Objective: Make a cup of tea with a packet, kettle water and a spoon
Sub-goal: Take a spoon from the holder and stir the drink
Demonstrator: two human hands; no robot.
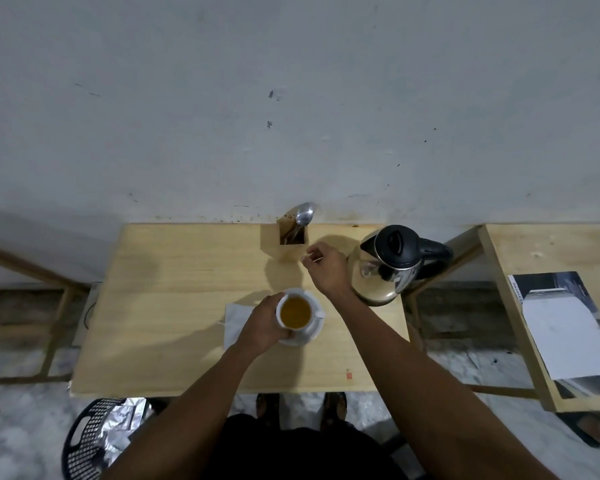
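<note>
My left hand (pixel 262 325) is wrapped around the side of the cup (pixel 295 311), fingers curled in a closed grip on its wall, and the cup sits on its saucer (pixel 309 336) near the front middle of the tabletop (pixel 174 306), already filled with amber tea. My right hand (pixel 328 268) hangs above the tabletop between the wooden holder (pixel 292 237) and the kettle (pixel 388 268), fingers loosely pinched; I cannot tell whether that grip has anything in it, though a thin pale sliver shows at the fingertips. The spoon (pixel 303 216) stands bowl-up in the holder at the back edge, just beyond and slightly left of my right hand, close but not touching. The main risk I see is in the cup: it is full, and any tug or tilt from my left hand could slop tea over the rim onto the saucer and the white paper (pixel 234 322) lying just beside it. The second is at the back: the holder is narrow and tall, so a careless reach could knock it over or tip the spoon against the wall. The kettle stands right beside my right forearm, and a wide swing of the elbow could bump its metal body, which may be hot.
</note>
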